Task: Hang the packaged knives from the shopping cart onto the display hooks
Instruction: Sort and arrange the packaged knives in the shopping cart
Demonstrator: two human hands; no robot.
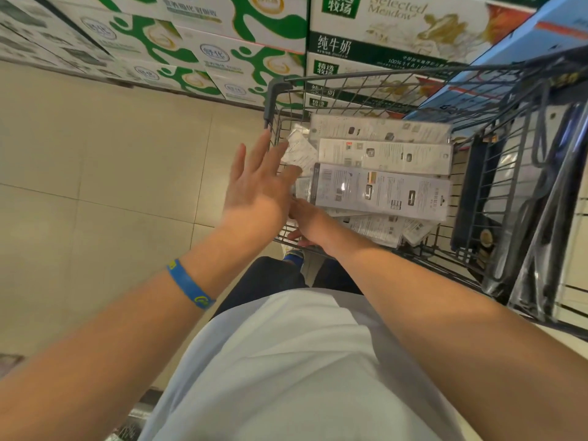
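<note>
Obs.: the packaged knives (pixel 381 190) are long, flat, grey-and-white card-and-plastic packs. They lie printed side up in a loose stack on the bottom of the dark grey wire shopping cart (pixel 350 78). Three packs lie roughly parallel, one beyond the next. More packs show beneath them, skewed. A smaller clear pack (pixel 300 148) sits at the stack's left end.

Right hand (pixel 310 224): reaches over the cart's near rim to the near-left end of the stack, back of the hand up. Its fingers run towards the left end of the topmost pack and are mostly hidden behind the other hand. The thumb (pixel 296 234) shows low, by the rim wires. Whether the fingers pinch a pack or only touch it cannot be told.

Left hand (pixel 257 186): raised above the cart's near-left corner, palm down, fingers (pixel 264 144) straight and spread, holding nothing. In this view its fingertips overlap the corner post and the clear pack (contact cannot be judged from this angle). A blue rubber wristband (pixel 188 284) is on the left forearm.

Surroundings: the person wears a white shirt (pixel 302 361) and dark trousers. The floor (pixel 95 173) is of beige tiles. Beyond the cart stand stacked green-and-white milk cartons (pixel 197 36), with dark-green-and-white ones to their right.
</note>
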